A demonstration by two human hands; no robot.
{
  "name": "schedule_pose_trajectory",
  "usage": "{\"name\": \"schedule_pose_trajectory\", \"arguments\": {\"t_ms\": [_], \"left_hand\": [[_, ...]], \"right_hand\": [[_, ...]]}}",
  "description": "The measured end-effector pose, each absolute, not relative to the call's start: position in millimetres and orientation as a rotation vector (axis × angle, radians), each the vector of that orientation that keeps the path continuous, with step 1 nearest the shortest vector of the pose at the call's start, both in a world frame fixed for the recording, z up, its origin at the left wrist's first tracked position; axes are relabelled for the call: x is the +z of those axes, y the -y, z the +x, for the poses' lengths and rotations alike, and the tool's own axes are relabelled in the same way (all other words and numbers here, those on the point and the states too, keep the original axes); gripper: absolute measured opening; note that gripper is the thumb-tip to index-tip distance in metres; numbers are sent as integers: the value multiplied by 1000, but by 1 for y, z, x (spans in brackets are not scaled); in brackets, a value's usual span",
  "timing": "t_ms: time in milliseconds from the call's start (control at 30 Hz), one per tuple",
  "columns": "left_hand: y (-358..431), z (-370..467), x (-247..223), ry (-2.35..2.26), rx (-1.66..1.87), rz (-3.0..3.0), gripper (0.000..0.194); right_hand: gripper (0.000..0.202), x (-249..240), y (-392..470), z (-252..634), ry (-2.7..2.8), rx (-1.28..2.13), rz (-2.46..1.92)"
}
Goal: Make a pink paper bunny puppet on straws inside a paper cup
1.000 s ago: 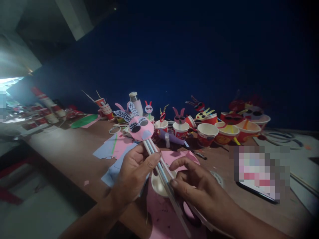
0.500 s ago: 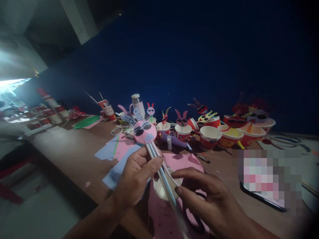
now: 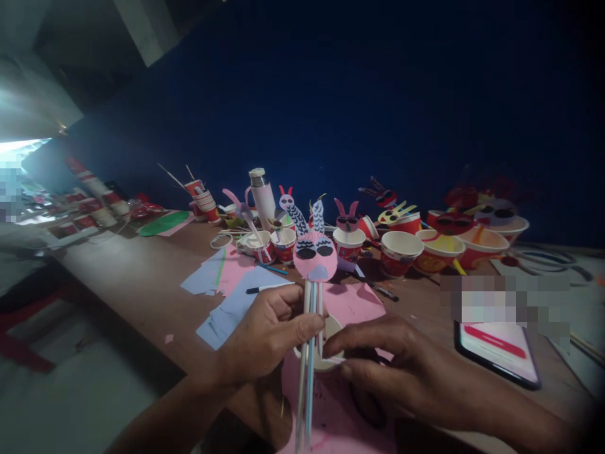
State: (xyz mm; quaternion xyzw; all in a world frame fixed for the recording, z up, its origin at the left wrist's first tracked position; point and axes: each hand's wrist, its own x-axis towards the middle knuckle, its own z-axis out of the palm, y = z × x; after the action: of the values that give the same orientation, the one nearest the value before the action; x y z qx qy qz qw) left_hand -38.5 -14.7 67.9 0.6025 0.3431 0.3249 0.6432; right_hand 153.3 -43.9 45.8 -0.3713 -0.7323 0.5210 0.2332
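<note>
A pink paper animal face (image 3: pixel 316 257) with tall patterned ears and dark oval eyes tops a bundle of long thin sticks (image 3: pixel 309 372), white and light blue. My left hand (image 3: pixel 271 331) is closed around these sticks just below the face, thumb in front. To the right, my right hand (image 3: pixel 392 356) has its thumb and index finger at a thin white strip (image 3: pixel 321 321) that runs down from the face and bends toward the fingertips. A white paper cup (image 3: pixel 334 328) stands behind the hands, partly hidden, on pink paper (image 3: pixel 350 302).
Several red and white paper cups (image 3: pixel 401 249) with paper faces line the back of the brown table (image 3: pixel 127 277). A white flask (image 3: pixel 262 195) stands among them. Bluish paper sheets (image 3: pixel 227 315) and a marker (image 3: pixel 253 291) lie left; a phone (image 3: pixel 498 353) lies right.
The face and its sticks have swung from a leftward slant to nearly upright, the face moving right. My right fingers remain at the white strip, which now bends near its end.
</note>
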Motion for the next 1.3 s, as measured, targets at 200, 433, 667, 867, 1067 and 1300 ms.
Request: {"name": "schedule_pose_trajectory", "arguments": {"t_ms": [200, 433, 667, 867, 1067, 1300], "left_hand": [[15, -37, 67, -815, 728, 1409, 13], [17, -32, 65, -853, 762, 1441, 17], [16, -27, 62, -876, 741, 1531, 17], [17, -21, 59, -898, 759, 1465, 25], [16, -14, 63, -826, 761, 1431, 24], [22, -19, 51, -791, 763, 1232, 27]], "right_hand": [[16, 56, 47, 155, 2268, 899, -1086], [16, 50, 51, 147, 2055, 1176, -1148], [20, 40, 49, 141, 1813, 1349, -1102], [13, 43, 46, 139, 1588, 1512, -999], [16, 53, 46, 142, 1548, 1549, -987], [21, 51, 34, 149, 1508, 1331, -1080]]}}
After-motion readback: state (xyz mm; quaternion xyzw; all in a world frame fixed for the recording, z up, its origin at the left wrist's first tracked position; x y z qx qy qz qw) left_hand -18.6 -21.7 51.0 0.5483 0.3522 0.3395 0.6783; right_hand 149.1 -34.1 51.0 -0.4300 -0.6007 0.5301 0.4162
